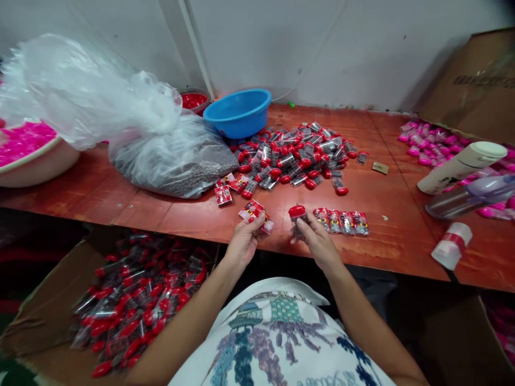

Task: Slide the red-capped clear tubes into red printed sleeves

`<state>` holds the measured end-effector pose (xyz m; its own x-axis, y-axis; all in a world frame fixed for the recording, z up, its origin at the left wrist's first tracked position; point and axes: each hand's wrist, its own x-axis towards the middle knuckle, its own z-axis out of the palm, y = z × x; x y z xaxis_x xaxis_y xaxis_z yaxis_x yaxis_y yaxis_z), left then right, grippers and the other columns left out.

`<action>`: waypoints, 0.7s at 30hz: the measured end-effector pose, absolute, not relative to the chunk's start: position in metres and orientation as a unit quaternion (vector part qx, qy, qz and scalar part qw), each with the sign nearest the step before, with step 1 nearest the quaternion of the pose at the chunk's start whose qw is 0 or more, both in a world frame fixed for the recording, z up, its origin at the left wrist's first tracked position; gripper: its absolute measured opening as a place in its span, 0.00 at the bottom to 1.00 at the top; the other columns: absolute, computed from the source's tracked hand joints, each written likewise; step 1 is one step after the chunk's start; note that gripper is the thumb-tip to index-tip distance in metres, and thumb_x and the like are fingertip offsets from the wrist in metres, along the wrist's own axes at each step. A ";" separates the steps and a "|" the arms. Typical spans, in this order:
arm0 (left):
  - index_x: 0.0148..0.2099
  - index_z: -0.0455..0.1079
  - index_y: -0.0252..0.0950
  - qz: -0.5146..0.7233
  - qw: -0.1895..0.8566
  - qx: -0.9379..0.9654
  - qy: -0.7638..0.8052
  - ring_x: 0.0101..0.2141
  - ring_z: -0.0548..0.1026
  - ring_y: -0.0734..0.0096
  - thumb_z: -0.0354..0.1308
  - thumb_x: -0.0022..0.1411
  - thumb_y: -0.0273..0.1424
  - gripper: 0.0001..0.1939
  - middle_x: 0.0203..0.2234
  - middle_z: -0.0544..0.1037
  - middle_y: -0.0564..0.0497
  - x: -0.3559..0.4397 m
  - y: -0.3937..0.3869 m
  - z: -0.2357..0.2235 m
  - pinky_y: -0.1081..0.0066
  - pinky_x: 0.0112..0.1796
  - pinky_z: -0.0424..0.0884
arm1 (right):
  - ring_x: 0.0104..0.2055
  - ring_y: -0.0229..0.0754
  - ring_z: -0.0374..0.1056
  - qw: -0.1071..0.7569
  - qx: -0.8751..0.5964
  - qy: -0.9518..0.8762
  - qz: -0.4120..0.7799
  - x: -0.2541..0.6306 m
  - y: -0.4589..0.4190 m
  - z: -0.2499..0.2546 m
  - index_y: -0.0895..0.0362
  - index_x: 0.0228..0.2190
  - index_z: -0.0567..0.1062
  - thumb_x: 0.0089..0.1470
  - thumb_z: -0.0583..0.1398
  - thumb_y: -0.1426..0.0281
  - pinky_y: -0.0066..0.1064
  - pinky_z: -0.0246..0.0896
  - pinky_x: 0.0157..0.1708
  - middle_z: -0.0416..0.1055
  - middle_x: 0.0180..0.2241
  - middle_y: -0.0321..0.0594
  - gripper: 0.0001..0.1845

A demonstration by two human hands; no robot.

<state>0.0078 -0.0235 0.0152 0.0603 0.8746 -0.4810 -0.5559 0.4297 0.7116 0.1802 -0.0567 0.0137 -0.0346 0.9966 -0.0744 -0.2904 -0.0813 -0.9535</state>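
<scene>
Left hand (244, 240) and right hand (319, 238) were apart, near the front edge of a red-brown table (386, 244). The left pinched a red printed card (254, 210) between thumb and fingers; whether it was one card or a few stacked together was too small to tell. The right had its thumb and fingers closed on a small jar (298, 212) with a red cap.

The jar was to the right of the card, with a gap between them. Its long axis ran roughly away from the body, cap toward the far side. The right hand was the nearer one to a row of four red-printed packs (346, 222), just beside it on its right.

Beyond both hands, a pile of similar jars (300, 153) spread across the table. More cards (223, 195) lay at its near left, beside a clear bag (173, 171) of dark bits. A blue basin (241, 110) stood behind the pile. Below the table, at the left, a carton (52, 305) held many more jars.
</scene>
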 end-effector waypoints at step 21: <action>0.35 0.74 0.31 0.546 0.695 0.143 0.444 0.24 0.75 0.76 0.69 0.46 0.28 0.12 0.26 0.79 0.50 0.018 -0.024 0.020 0.74 0.30 0.74 | 0.25 0.33 0.68 0.561 -0.473 -0.382 0.561 0.146 -0.068 0.011 0.50 0.51 0.66 0.52 0.61 0.62 0.26 0.70 0.23 0.70 0.33 0.33 0.24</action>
<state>0.0178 -0.0243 0.0197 0.0079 0.8868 -0.4621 -0.6332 0.3620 0.6841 0.1457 -0.0684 0.0106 0.0773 0.9918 -0.1013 -0.2687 -0.0772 -0.9601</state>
